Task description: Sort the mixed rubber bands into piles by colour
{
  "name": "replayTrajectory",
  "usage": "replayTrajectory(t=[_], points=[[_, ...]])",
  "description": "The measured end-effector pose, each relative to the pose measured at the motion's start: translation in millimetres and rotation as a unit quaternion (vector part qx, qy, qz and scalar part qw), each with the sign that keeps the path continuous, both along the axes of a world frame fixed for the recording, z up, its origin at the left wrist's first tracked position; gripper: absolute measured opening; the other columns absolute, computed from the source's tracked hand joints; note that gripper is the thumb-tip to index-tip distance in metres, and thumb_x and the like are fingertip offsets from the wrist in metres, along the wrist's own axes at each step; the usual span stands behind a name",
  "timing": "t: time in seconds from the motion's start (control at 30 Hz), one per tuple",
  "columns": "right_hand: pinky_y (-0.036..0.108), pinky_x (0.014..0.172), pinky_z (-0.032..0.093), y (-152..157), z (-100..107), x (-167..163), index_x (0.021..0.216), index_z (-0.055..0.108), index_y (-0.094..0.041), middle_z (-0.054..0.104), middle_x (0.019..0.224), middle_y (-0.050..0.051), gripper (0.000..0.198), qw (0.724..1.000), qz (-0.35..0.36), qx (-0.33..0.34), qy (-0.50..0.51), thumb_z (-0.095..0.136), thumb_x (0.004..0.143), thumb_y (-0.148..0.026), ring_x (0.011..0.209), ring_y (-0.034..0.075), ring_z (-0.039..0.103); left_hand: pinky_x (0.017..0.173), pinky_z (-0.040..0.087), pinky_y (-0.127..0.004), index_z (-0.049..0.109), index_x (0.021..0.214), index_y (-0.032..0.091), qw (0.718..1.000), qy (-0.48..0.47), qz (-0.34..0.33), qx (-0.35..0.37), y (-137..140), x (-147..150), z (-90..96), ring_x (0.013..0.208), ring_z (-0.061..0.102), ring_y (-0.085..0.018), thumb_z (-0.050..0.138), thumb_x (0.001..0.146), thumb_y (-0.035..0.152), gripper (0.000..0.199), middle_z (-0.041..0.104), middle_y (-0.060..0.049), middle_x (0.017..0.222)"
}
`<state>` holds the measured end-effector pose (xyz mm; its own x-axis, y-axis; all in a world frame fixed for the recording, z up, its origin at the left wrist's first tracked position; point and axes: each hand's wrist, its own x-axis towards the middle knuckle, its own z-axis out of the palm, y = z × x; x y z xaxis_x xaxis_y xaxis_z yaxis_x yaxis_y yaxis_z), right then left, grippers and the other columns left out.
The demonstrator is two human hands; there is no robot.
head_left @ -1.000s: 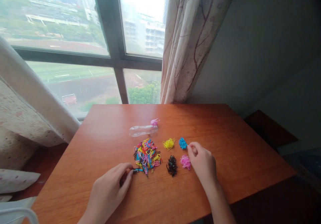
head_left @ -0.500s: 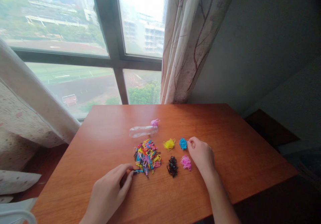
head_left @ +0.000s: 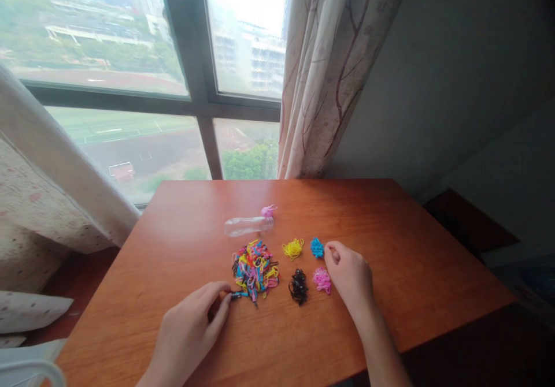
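Note:
A heap of mixed-colour rubber bands (head_left: 255,270) lies on the wooden table (head_left: 182,225). At its lower left edge my left hand (head_left: 191,323) is closed, thumb and forefinger pinching a dark rubber band (head_left: 236,295) beside a blue one. My right hand (head_left: 349,268) is closed in a pinch at the right side of a small blue pile of bands (head_left: 317,248); what its fingertips hold, if anything, is hidden. Between the heap and that hand are a yellow pile (head_left: 293,249), a black pile (head_left: 298,287) and a pink pile (head_left: 321,281).
Behind the heap a clear plastic bottle (head_left: 247,226) lies on its side, a pink cap (head_left: 268,211) by its mouth. Window and curtains (head_left: 312,75) border the table's far edge. A white object (head_left: 32,364) is at the lower left corner.
My right hand has shifted very slightly downward beside the blue pile. The left hand keeps its pinch at the heap's edge, and the piles look the same.

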<state>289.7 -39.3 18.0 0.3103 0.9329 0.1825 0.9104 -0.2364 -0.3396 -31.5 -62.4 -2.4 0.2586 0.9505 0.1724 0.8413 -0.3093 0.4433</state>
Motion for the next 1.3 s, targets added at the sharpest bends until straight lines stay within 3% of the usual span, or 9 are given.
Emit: replayTrajectory(t=[0.3,0.5,0.77,1.07,1.3], points=[[0.022,0.061,0.039,-53,-18,-50,0.089,0.067,-0.021,0.068,0.072,0.002,0.025,0.970,0.158,0.130,0.131,0.045,0.099,-0.026,0.061,0.014,0.063,0.064,0.052,-0.022,0.066,0.094,0.029,1.000,0.008,-0.012,0.002,-1,0,1.3,0.076,0.073,-0.015,0.049,0.091,0.033,0.018,0.077,0.004,0.089],[0.022,0.061,0.039,-77,-33,-82,0.088,0.064,-0.021,0.065,0.069,0.000,0.025,0.953,0.221,0.138,0.157,0.042,0.099,-0.023,0.062,0.014,0.062,0.062,0.051,-0.022,0.067,0.092,0.028,1.000,0.013,-0.010,0.000,-1,-1,-2.0,0.072,0.071,-0.015,0.050,0.091,0.034,0.018,0.076,0.004,0.084],[0.023,0.060,0.036,-84,-40,-91,0.086,0.063,-0.023,0.064,0.068,-0.001,0.025,0.950,0.237,0.116,0.169,0.041,0.098,-0.023,0.061,0.014,0.062,0.063,0.052,-0.021,0.064,0.095,0.026,1.000,-0.013,0.005,0.015,-10,-5,-7.3,0.071,0.071,-0.014,0.053,0.092,0.041,0.019,0.074,0.002,0.085],[0.024,0.061,0.034,-86,-41,-90,0.086,0.062,-0.023,0.064,0.069,-0.001,0.023,0.949,0.232,0.101,0.188,0.042,0.097,-0.022,0.062,0.014,0.060,0.061,0.052,-0.022,0.066,0.086,0.028,0.999,0.024,0.002,0.041,-15,-2,-3.2,0.074,0.072,-0.015,0.049,0.091,0.034,0.018,0.073,0.004,0.084],[0.025,0.060,0.031,-88,-43,-88,0.082,0.060,-0.023,0.061,0.066,-0.002,0.022,0.949,0.233,0.096,0.189,0.042,0.095,-0.022,0.060,0.014,0.058,0.059,0.052,-0.022,0.065,0.090,0.028,0.999,0.032,0.023,0.033,-14,-1,-4.4,0.073,0.073,-0.015,0.050,0.091,0.036,0.017,0.075,0.004,0.085]])
